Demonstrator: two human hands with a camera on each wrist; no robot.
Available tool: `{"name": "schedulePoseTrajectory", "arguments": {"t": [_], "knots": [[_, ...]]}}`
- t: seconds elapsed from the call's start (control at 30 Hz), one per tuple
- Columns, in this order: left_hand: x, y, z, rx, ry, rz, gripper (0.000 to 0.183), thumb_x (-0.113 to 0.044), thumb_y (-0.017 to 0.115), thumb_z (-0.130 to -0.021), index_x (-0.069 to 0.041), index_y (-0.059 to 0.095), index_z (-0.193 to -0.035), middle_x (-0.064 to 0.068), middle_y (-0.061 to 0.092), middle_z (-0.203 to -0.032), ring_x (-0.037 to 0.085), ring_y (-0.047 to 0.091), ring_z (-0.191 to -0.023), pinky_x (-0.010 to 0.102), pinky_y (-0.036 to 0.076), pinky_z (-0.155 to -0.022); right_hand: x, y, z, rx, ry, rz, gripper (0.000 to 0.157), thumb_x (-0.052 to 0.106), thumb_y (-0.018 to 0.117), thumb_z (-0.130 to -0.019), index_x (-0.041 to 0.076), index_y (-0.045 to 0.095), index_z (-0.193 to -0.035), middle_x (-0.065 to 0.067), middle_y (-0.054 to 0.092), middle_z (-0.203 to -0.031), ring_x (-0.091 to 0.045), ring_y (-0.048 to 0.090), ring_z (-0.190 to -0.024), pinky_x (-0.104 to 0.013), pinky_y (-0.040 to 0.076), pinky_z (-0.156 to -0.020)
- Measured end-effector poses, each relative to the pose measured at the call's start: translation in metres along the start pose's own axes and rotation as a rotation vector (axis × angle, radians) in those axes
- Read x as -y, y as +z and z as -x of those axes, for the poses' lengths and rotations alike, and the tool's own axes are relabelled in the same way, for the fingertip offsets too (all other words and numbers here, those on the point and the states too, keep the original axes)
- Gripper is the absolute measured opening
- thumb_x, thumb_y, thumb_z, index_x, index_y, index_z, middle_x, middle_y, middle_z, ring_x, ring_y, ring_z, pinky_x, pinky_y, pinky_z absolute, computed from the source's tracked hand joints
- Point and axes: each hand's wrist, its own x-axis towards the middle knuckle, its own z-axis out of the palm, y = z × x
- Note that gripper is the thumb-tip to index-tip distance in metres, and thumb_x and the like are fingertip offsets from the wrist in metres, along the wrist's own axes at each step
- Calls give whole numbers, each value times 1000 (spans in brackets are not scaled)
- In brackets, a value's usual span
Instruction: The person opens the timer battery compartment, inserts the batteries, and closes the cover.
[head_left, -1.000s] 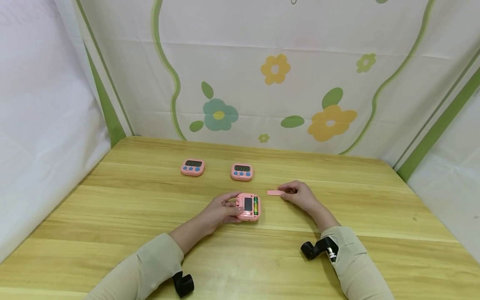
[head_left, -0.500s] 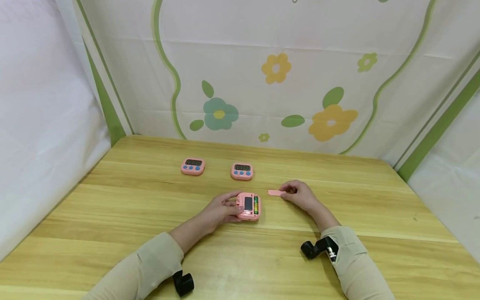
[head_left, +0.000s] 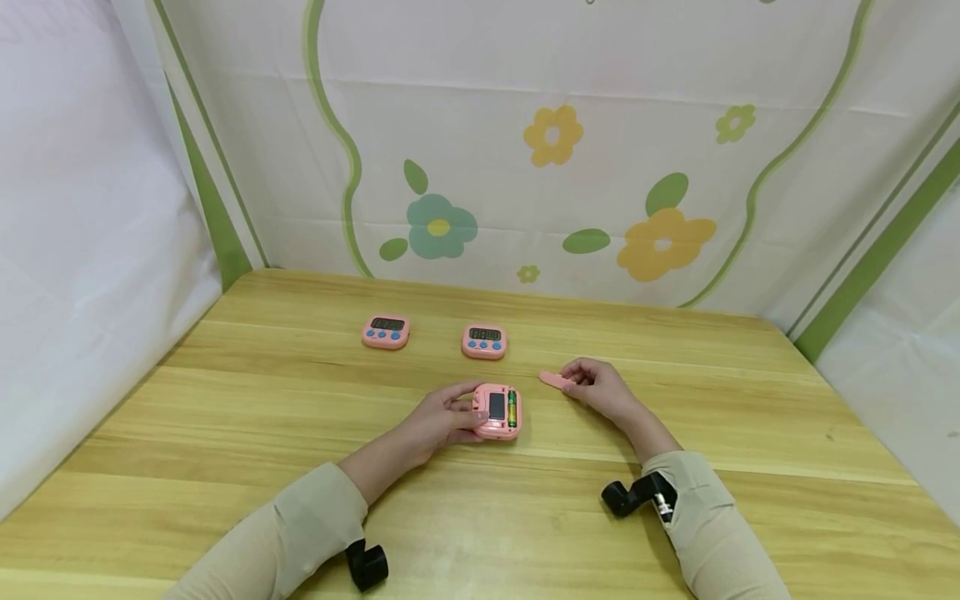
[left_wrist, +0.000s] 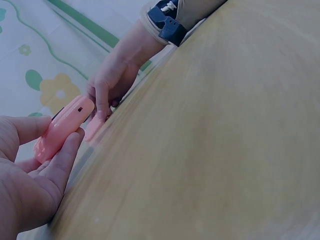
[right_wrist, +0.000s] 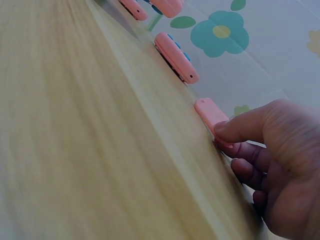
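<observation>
In the head view my left hand (head_left: 435, 427) grips a pink digital timer (head_left: 488, 428) by its left side, thumb on its back. The back faces up, with a green-and-yellow battery (head_left: 512, 408) lying in the uncovered slot along the right side. To the right, my right hand (head_left: 600, 390) pinches a narrow pink battery cover (head_left: 553, 379) by one end between thumb and fingers, low over the table. The right wrist view shows the thumb on the cover (right_wrist: 210, 113). Cover and timer are apart.
Two more pink timers lie face up farther back on the wooden table (head_left: 300, 400): a left timer (head_left: 386, 332) and a middle timer (head_left: 483, 342), each with blue buttons. A flower-patterned cloth (head_left: 480, 167) hangs behind the table's far edge.
The cover has turned in my right fingers, its free end now angled up and slightly farther right. My left hand and its timer have stayed in place.
</observation>
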Motion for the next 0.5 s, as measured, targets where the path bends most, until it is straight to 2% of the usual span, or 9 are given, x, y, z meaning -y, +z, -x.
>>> {"name": "schedulePoseTrajectory", "arguments": {"t": [0.2, 0.37, 0.5], "knots": [[0, 0, 0, -6, -1, -9, 56, 0, 58, -80, -2, 34, -131, 18, 54, -98, 20, 58, -76, 33, 50, -71, 6, -3, 1, -15, 30, -93, 23, 5, 60, -80, -3, 57, -101, -9, 55, -82, -18, 47, -70, -23, 41, -56], [1, 1, 0, -17, -8, -16, 57, -1, 59, -79, -3, 35, -131, 17, 53, -97, 19, 58, -75, 33, 50, -70, 11, -5, 1, 17, 72, -222, 29, 4, 60, -80, -7, 51, -105, -12, 59, -77, -19, 53, -64, -24, 41, -52], [1, 1, 0, -20, -7, -15, 57, -1, 60, -79, -3, 35, -131, 17, 52, -97, 19, 57, -75, 33, 50, -70, 16, -5, 2, 52, 69, -323, 25, 2, 57, -81, -10, 47, -100, -16, 59, -75, -20, 56, -62, -25, 43, -50]]}}
